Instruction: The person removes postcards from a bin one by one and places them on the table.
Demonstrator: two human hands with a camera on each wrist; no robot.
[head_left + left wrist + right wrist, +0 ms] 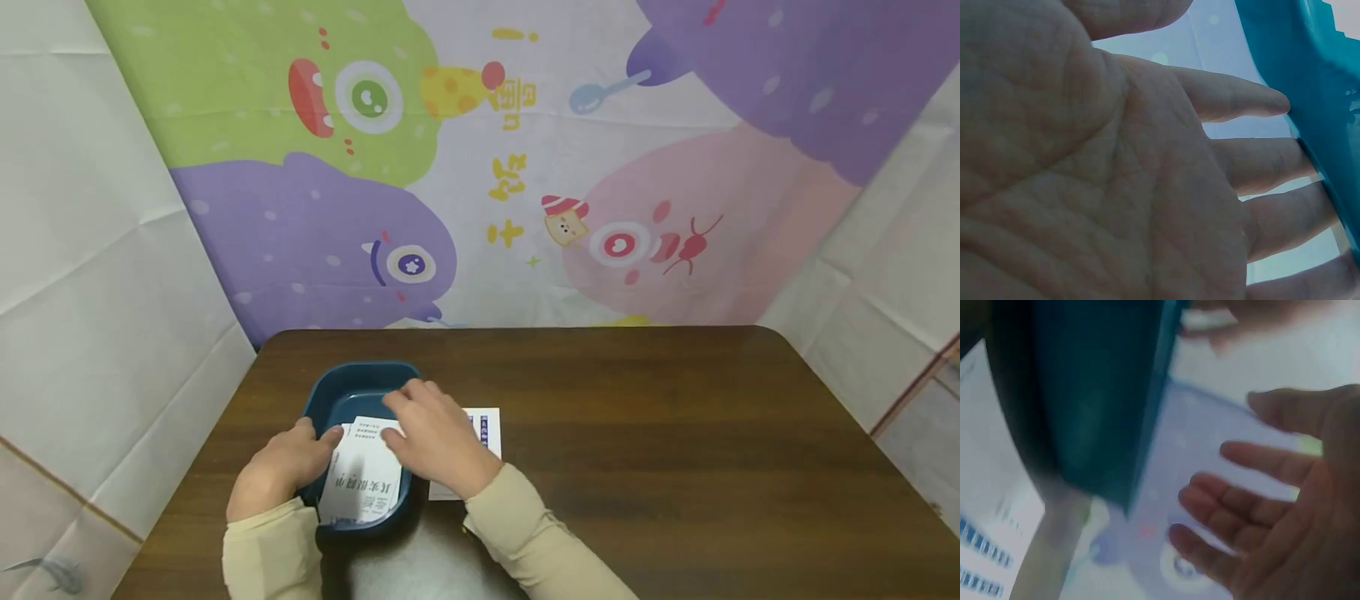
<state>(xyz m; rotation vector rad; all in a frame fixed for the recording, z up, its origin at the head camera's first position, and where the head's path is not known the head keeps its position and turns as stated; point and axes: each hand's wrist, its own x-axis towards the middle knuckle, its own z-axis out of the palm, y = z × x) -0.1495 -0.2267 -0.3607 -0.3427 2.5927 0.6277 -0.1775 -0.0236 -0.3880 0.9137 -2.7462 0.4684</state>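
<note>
A dark blue tray [363, 375] stands at the left of the table, with white printed cards [352, 475] lying in it. My left hand [281, 467] holds the tray's left side: the thumb lies over the rim above the cards. In the left wrist view its fingers [1266, 165] reach straight to the tray's outer wall [1310, 81]. Above the tray's right rim hovers my right hand [442, 437], fingers spread and loosely bent. Its palm [1310, 531] shows nothing held in the right wrist view.
On the table right of the tray lies a white sheet with blue print [487, 425], partly hidden by the right hand. The brown wooden table [675, 467] extends to the right. Behind it hangs a cloth with cartoon monsters [525, 292]; pale sheets flank both sides.
</note>
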